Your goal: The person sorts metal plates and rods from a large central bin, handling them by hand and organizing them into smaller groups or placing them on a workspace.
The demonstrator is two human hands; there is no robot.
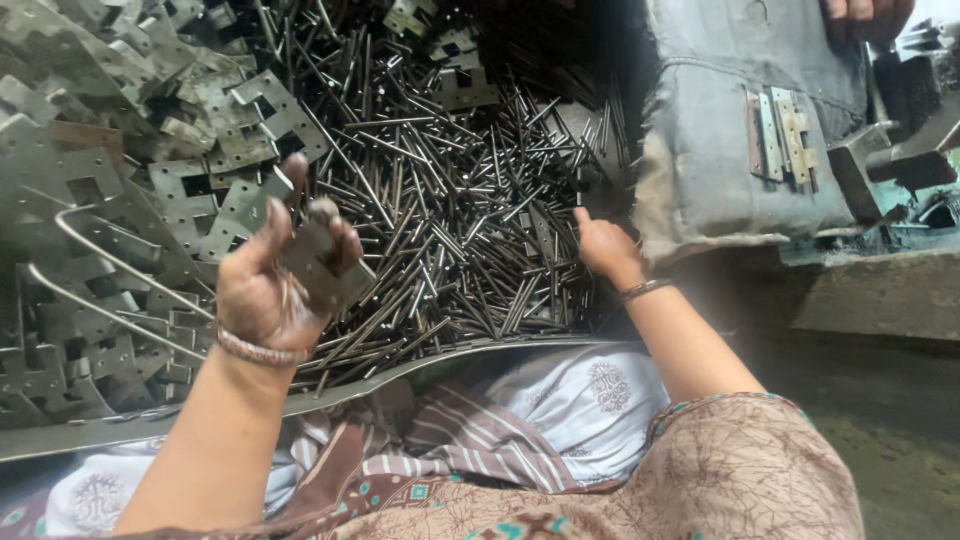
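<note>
hinge plates (90, 180): grey notched metal pieces piled at far left, overlapping loosely, some tilted
wire rods (120, 270): two bent pale rods lying across the plate pile, just left of the raised hand
left hand (275, 275): raised above the pile, palm toward the camera, grimy – bangle on the wrist
hinge piece (320, 262): dark flat plate clamped between thumb and curled fingers (300, 180) of the left hand, held clear of the heap
pins (450, 200): dense heap of thin steel pins in the middle, lying every which way, a few plates mixed in near the top
tray edge (450, 355): curved metal rim running along the near side of the heap, above the lap
right hand (605, 245): down in the pins at the heap's right edge, seen from the back – fingers buried among the pins, can't tell whether they grip any
cloth pad (720, 130): grey padded block right of the heap
finished hinges (785, 135): three or so narrow hinges lying side by side on the pad
other person's hand (865, 15): top right corner, partly cut off
</note>
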